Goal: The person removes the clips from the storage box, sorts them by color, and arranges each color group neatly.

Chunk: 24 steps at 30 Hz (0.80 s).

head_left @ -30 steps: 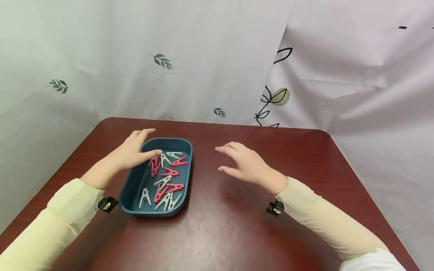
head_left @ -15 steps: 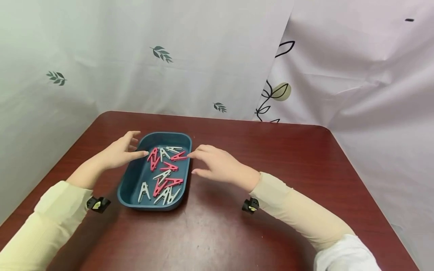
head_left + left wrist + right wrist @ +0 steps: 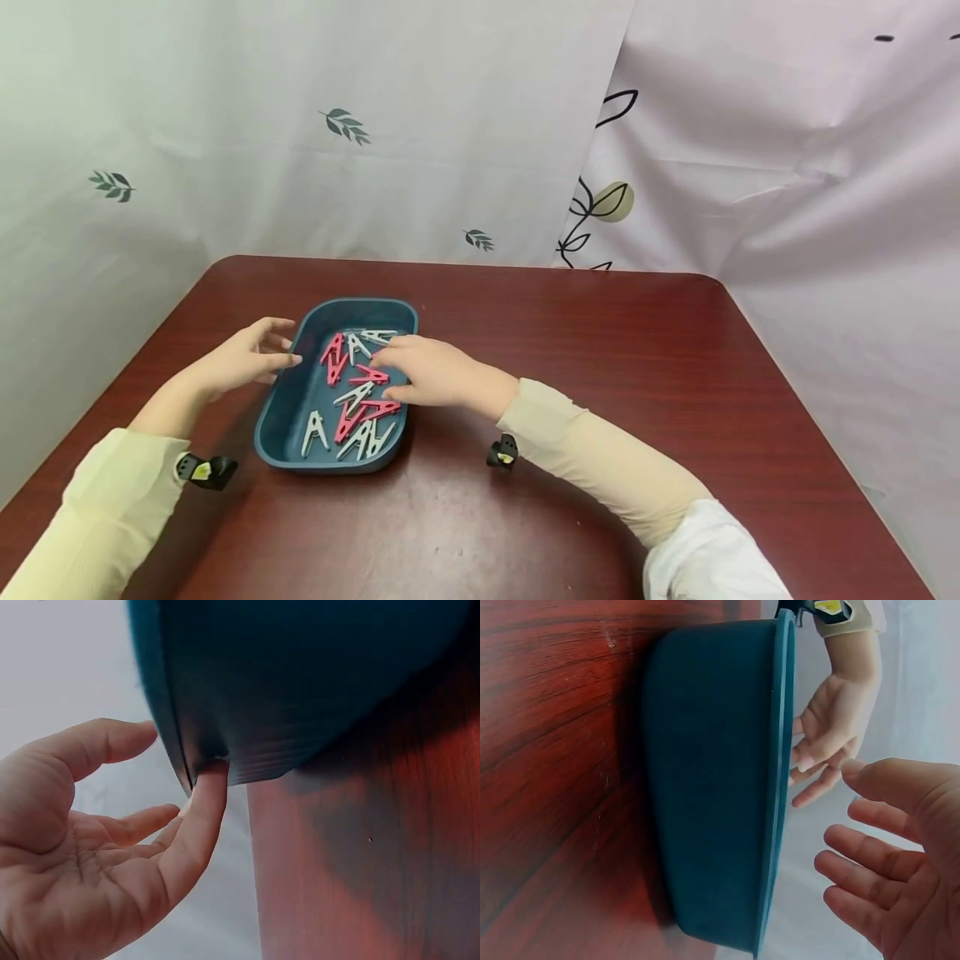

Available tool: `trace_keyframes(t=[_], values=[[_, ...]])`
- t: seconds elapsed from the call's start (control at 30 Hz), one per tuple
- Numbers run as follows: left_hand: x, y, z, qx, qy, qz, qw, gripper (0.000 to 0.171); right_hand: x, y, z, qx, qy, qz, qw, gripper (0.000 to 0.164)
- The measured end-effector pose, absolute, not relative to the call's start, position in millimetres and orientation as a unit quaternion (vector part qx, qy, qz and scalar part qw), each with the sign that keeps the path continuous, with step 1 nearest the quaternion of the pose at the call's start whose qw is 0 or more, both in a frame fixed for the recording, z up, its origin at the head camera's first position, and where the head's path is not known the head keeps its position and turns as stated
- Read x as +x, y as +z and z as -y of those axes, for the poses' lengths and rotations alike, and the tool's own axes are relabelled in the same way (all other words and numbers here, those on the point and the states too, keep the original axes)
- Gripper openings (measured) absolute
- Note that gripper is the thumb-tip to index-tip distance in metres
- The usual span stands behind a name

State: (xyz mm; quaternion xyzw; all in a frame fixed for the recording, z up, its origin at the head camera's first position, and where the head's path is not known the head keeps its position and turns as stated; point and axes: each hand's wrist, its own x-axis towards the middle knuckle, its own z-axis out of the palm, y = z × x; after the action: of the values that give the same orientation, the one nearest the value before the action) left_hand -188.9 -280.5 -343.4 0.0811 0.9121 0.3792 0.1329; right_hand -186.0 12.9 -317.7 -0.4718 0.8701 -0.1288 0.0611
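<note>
inside the blue tray (image 3: 288, 427) lie red and white clothespins (image 3: 357, 393).

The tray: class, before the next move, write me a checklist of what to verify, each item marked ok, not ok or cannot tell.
1. Tray open side up on the table: ok.
2. Visible pegs inside the tray: ok.
3. Pegs all apart from one another: not ok, some overlap.
4. One white peg lying apart, toward the near left corner: ok.
5. Right hand free: ok, holding nothing above the tray's right side.
6. Left hand steadying the tray: cannot tell; at its left side, firm contact unclear.
</note>
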Motion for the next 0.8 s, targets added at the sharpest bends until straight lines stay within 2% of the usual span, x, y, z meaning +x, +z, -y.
trace_keyframes(t=[0.27, 0.47, 0.67, 0.8], values=[[-189, -349, 292, 0.086, 0.417, -0.891, 0.157, 0.066, -192, -332, 5, -0.448, -0.11, -0.879, 0.118, 0.053], [-192, -353, 298, 0.085, 0.457, -0.868, 0.175, 0.069, -193, -338, 15, -0.442, -0.063, -0.889, 0.097, 0.046], [-193, -359, 306, 0.074, 0.503, -0.841, 0.187, 0.071, -193, -339, 25, -0.42, -0.014, -0.901, 0.108, 0.049], [-192, -363, 308, 0.072, 0.52, -0.83, 0.189, 0.07, -194, -341, 32, -0.418, -0.001, -0.901, 0.113, 0.039]])
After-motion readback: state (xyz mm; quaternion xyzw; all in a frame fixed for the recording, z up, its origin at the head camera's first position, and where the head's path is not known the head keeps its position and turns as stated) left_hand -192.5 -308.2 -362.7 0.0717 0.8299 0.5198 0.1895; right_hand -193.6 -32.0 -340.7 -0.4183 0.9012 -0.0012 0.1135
